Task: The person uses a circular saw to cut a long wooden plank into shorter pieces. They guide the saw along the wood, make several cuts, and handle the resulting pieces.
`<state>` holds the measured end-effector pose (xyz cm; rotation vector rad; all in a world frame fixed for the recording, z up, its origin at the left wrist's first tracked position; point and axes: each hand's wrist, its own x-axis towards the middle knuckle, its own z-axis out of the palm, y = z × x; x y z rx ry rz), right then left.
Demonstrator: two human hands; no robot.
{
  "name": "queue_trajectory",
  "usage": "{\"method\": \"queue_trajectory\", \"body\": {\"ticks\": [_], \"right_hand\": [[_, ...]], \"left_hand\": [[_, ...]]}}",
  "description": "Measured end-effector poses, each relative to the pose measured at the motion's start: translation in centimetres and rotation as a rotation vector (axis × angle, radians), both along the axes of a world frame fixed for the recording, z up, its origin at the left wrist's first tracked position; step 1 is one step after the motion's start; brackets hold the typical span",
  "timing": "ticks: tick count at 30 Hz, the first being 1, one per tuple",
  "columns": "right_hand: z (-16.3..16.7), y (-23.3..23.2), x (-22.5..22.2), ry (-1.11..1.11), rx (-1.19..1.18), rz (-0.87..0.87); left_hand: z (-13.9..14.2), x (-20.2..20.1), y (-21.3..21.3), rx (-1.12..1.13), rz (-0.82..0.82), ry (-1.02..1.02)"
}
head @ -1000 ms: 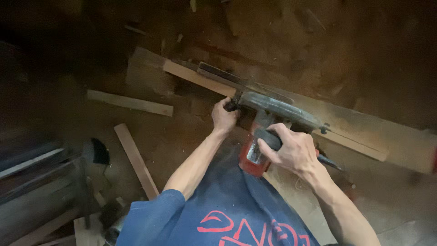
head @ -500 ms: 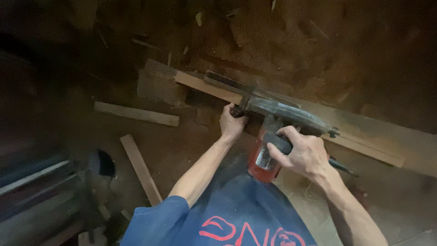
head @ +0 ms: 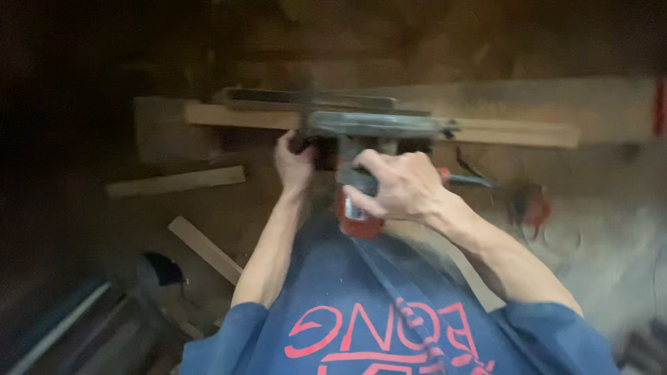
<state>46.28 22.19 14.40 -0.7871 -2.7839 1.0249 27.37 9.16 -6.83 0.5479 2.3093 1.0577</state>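
Head view: right hand (head: 399, 187) wrapped tight around handle of grey-and-red power nailer (head: 368, 139), resting across long pale wooden plank (head: 514, 132). Left hand (head: 293, 163) closed around nailer's left end, near plank's front edge.

One nail gun (head: 375, 128), three loose wooden strips (head: 174, 182), two hands (head: 396, 186).

Dark dirt floor (head: 104, 83), long plank (head: 514, 132), loose wood offcuts (head: 174, 182)

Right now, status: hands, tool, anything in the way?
Right hand closed on nail gun grip. Left hand steadying its left end. Gun sits on long wooden strip. Loose wood offcuts on floor to the left, apart from the hands.
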Motion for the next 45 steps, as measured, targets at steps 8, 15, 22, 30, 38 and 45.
{"method": "queue_trajectory", "body": {"ticks": [8, 15, 22, 30, 38, 45], "right_hand": [[0.4, -1.5, 1.0, 0.103, 0.031, -0.025], [-0.7, -2.1, 1.5, 0.123, 0.063, -0.026], [-1.3, -2.2, 2.1, 0.135, 0.071, -0.033], [-1.4, -1.7, 2.4, 0.110, 0.066, -0.024], [-1.0, -1.5, 2.0, 0.108, 0.041, -0.024], [-0.9, -1.4, 1.7, 0.106, 0.029, -0.022]], "left_hand": [[2.5, 0.6, -0.9, 0.104, 0.131, -0.233], [3.5, 1.0, -0.5, 0.075, 0.243, -0.516], [4.2, 1.7, -0.2, 0.128, 0.179, -0.693], [3.7, 1.6, 0.0, 0.025, 0.153, -0.562], [4.6, 1.8, 0.2, 0.060, 0.238, -0.639], [4.8, 1.7, 0.1, 0.050, 0.209, -0.607]]}}
